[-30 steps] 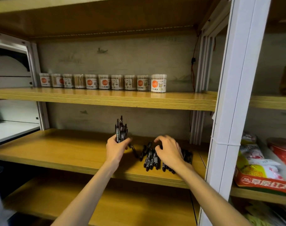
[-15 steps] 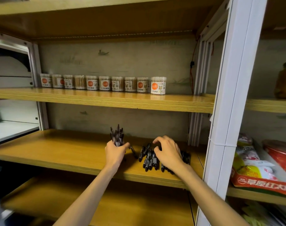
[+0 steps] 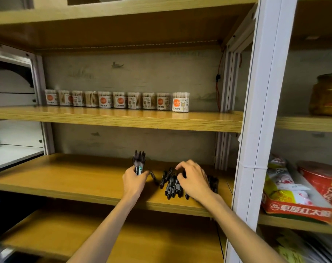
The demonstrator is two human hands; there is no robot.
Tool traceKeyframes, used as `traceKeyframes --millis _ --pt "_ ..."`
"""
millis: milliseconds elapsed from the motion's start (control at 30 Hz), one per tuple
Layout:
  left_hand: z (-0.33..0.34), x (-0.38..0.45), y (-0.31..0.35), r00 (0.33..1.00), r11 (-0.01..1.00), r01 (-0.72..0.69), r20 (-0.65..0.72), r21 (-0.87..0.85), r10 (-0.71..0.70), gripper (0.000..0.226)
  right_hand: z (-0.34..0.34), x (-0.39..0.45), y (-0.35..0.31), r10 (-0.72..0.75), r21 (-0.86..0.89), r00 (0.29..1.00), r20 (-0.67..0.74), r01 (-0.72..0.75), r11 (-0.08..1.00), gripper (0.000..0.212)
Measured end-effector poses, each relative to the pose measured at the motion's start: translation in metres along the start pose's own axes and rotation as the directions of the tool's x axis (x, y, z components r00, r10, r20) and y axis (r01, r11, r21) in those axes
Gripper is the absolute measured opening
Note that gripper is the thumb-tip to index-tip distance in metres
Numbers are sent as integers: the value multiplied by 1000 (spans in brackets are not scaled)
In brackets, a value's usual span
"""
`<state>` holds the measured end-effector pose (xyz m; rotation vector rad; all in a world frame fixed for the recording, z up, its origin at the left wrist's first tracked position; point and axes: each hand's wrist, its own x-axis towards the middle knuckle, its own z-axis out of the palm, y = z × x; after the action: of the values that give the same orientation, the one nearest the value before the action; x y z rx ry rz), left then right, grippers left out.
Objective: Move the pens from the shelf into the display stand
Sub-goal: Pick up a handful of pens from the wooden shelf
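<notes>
Far left I see a white cabinet [image 3: 11,103], partly cut off by frame edge. Wooden shelf [image 3: 66,179] runs across mid frame; shelf above it carries a row of swab jars [image 3: 116,99] along the back wall, approx ten, rightmost one a bit fwd of the rest.

L hand [image 3: 135,182] is on the mid shelf, fingers curled round a bundle [image 3: 139,161] of dark pens held upright, tips pointing up past the thumb. Grip is closed tight on the bundle. One loose pen [image 3: 154,177] lies angled just beside that hand.

Next over, pens [image 3: 171,185] lie in a pile on the shelf, caps toward me, roughly parallel. R hand [image 3: 194,180] sits over the pile's right part, fingers bent down onto it; I can't tell if it's pinching any pen or just pressing on them. More pens poke out right of the R hand, near the shelf's end.

White post [image 3: 260,118] stands right of that. Past it: amber jar [image 3: 326,94] up top, snack bag [image 3: 286,185] and red tub [image 3: 322,179] lower down, blurry.
</notes>
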<state>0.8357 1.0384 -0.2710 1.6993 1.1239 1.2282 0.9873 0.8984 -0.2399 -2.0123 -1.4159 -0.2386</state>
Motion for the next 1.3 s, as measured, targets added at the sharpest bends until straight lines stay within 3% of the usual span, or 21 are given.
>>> traceKeyframes --millis 167,300,500,733,1000,1133,1300 --pt "-5 -4 1 999 999 25 45 30 -27 35 -3 -11 -7 -26 10 999 36 26 1000 23" --pt "-14 -6 2 1000 998 23 -2 53 -23 29 -5 -22 -19 -58 46 996 63 55 997 24" --pt "-31 -28 12 995 989 14 91 150 -28 19 -8 -43 -29 -104 91 991 81 96 991 24" --pt "-46 -81 34 997 972 56 38 227 -66 17 -26 -66 -27 -163 158 982 91 147 976 20" --pt "-57 -184 58 982 952 147 -153 267 -109 18 -51 -111 -10 -344 260 920 186 292 920 24" --pt "-74 -242 65 957 906 215 -264 366 -120 25 -67 -141 -17 -440 335 877 195 362 870 22" --pt "-107 -321 74 905 871 308 -400 382 -145 26 -84 -192 -51 -593 456 781 196 463 760 24"
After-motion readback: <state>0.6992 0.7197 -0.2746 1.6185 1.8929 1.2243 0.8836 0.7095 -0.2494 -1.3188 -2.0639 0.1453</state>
